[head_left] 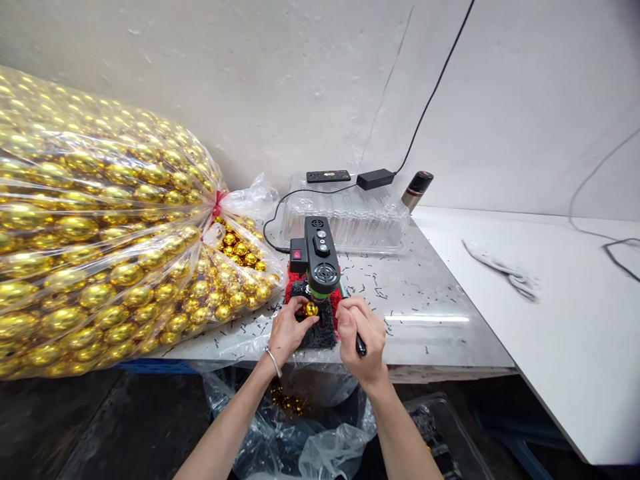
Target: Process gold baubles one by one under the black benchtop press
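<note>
My left hand point(289, 328), a band around its wrist, pinches a shiny gold ball point(311, 309) between thumb and fingers. The ball sits right below the head of a small black bench machine point(323, 257) with a red switch on its side. On the machine's right, my right hand point(361, 337) is wrapped around a lever handle point(361, 345) whose black end pokes out under the fist. Dark scraps cover the machine's base point(320, 333), and red material shows at its edges. Whether the ball touches the machine's tip is hard to see.
Big clear bags of gold balls point(75, 227) fill the left side. Behind the machine lies a clear plastic tray point(345, 227) with a power adapter point(376, 179) on it. A flask point(417, 190) leans nearby. A glove point(505, 270) lies on the white table. Below hangs a plastic-lined bin point(320, 440).
</note>
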`<act>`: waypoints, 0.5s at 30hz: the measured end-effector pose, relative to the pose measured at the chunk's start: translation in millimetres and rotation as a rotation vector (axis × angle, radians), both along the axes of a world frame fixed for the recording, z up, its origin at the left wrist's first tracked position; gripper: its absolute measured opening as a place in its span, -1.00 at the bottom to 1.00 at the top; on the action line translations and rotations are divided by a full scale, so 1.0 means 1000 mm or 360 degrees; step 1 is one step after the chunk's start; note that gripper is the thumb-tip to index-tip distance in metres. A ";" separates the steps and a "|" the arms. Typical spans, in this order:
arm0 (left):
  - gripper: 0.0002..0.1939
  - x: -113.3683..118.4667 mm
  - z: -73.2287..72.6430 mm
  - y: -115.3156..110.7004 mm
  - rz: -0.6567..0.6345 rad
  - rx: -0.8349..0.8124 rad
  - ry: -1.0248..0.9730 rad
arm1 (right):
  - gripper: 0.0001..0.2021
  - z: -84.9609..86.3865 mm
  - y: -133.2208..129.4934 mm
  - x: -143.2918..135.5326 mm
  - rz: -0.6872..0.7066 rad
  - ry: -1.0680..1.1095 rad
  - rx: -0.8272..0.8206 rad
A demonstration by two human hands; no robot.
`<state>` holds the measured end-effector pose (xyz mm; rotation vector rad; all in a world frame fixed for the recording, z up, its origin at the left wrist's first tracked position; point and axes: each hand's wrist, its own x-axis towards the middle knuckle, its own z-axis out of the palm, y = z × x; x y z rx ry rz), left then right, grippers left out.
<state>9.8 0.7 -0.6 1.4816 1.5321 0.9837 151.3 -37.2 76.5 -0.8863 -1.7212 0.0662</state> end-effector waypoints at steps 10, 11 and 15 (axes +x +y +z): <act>-0.58 -0.001 0.011 -0.002 -0.0144 -0.0091 0.0341 | -0.76 -0.004 0.000 -0.001 -0.0011 0.0010 0.0026; -0.59 0.000 0.010 -0.001 -0.0144 -0.0095 0.0356 | -0.76 -0.004 0.000 -0.001 -0.0017 0.0006 0.0021; -0.61 0.001 0.008 -0.002 -0.0169 -0.0025 0.0428 | -0.77 -0.003 -0.001 0.000 -0.0034 -0.0003 -0.0004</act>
